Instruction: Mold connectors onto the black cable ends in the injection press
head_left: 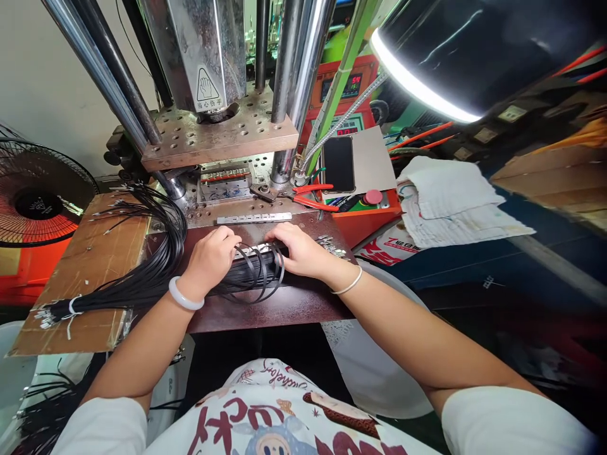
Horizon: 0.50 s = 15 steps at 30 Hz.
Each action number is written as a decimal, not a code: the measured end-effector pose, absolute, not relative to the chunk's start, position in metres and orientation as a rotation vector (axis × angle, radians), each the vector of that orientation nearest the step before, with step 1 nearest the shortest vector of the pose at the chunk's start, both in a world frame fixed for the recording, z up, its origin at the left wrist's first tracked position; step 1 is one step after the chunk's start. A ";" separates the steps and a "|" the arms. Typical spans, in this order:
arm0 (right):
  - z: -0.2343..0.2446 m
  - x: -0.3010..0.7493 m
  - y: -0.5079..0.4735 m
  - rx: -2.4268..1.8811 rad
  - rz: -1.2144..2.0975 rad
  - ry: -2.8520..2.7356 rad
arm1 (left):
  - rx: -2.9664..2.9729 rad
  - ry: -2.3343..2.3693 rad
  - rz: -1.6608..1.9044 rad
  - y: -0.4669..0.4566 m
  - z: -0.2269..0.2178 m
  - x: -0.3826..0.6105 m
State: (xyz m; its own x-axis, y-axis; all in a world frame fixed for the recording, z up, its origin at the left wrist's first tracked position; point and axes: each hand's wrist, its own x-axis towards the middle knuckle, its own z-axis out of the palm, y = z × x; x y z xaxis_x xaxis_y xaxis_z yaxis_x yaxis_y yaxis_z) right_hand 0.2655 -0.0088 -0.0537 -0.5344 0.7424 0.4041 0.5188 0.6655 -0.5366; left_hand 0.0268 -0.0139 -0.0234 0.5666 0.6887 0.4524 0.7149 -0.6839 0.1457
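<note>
My left hand (214,258) is closed, its thumb and fingertips pinching at the left end of several looped black cables (260,278). At the right end of the same loops, the bent fingers of my right hand (303,251) close on the cables. Between my hands lies a slim metal strip (253,251), partly covered by fingers and cables; the exact contact of the fingertips is hidden. Just beyond them, a second metal bar with notches (254,218) rests on the edge of the press bed. Beneath the loops, more straight black cables lie on the dark red table (227,322).
A press plate (222,148) on steel columns stands ahead, above a metal mold (225,183). Red-handled pliers (315,197) and a phone (338,164) lie right. A large cable bundle (161,272) is left, near a fan (40,196). A lamp (427,82) hangs upper right.
</note>
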 end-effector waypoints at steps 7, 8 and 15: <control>-0.017 0.265 0.008 -0.985 0.666 -1.885 | -2.768 -1.268 -1.618 -0.005 -0.007 0.029; -0.009 0.259 0.010 -0.930 0.739 -1.946 | -2.801 -1.292 -1.598 -0.004 -0.004 0.031; 0.010 0.219 0.009 -0.936 0.580 -1.995 | -2.819 -1.340 -1.328 -0.002 0.009 0.029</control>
State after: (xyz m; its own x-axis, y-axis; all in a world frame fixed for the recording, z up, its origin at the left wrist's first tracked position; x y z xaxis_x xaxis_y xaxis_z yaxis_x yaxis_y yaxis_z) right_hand 0.2193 0.0088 0.0099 -0.3717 0.7866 0.4930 0.3999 0.6149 -0.6796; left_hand 0.0286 -0.0025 0.0091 0.3908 0.7436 0.5425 0.5492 -0.6614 0.5109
